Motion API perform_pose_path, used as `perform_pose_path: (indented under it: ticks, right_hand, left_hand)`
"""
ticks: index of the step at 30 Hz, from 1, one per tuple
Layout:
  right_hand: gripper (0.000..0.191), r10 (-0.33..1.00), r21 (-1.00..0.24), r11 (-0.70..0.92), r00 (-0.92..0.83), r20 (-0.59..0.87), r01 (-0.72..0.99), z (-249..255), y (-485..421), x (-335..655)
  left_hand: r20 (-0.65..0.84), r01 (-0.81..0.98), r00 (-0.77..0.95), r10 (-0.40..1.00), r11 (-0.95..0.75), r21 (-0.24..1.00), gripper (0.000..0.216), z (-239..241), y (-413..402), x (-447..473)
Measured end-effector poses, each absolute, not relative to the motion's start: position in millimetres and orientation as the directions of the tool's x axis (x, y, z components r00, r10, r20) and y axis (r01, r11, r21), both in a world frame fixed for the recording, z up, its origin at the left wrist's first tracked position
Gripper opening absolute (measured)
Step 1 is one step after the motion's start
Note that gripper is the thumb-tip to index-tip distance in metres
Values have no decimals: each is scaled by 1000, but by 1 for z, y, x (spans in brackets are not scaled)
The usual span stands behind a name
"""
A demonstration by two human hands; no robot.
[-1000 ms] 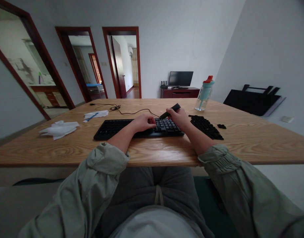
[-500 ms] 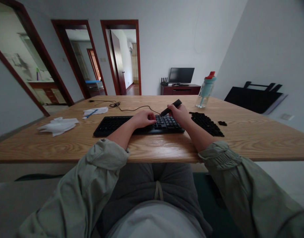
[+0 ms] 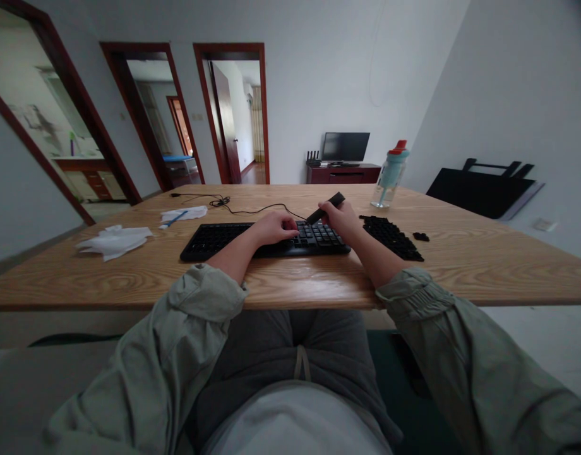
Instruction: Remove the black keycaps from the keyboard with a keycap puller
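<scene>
A black keyboard point(image 3: 215, 241) lies across the table in front of me, near its front edge. My left hand point(image 3: 274, 227) rests over the middle of the keyboard, fingers curled in and pressed together; whatever they may hold is hidden. My right hand point(image 3: 340, 219) is closed around a thick black stick-shaped tool point(image 3: 332, 203). The tool slants down to the left, its lower end close to the keyboard's back edge. Grey-looking keys show on the keyboard's right part, between my hands. Right of my right forearm lies a sheet-like pile of black keycaps point(image 3: 392, 239).
A few more black keycaps point(image 3: 420, 236) lie apart at the right. Behind them stands a water bottle point(image 3: 389, 177) with a red lid. The keyboard cable point(image 3: 252, 210) runs across the back. On the left are crumpled white tissues point(image 3: 115, 241) and a blue stick-like tool point(image 3: 175, 218).
The view has shifted slightly. Both hands keep nearly the same place on the keyboard, and the black tool stays in my right hand at a similar slant.
</scene>
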State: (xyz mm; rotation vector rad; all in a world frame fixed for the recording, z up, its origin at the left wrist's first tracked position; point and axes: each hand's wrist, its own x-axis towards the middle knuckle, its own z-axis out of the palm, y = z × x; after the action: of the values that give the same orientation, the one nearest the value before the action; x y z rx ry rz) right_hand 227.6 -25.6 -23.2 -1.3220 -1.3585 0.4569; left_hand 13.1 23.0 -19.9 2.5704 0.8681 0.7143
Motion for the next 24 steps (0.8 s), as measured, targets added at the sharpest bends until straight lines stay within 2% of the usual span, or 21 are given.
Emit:
perform_pose_path:
  ticks: [7,14,24]
  right_hand:
    - [35,866,-857,301,257,430,419,-24,-24,227]
    - [37,857,-842,321,245,453,433,-23,-26,227]
    - [36,862,-761,280,195,467,585,-25,-24,228]
  left_hand:
    - [286,478,725,627,-756,447,24,-17,20,13]
    - [361,462,732,578,-810,361,27,-18,24,12]
    - [301,466,728,616,-766,443,22,-20,22,13]
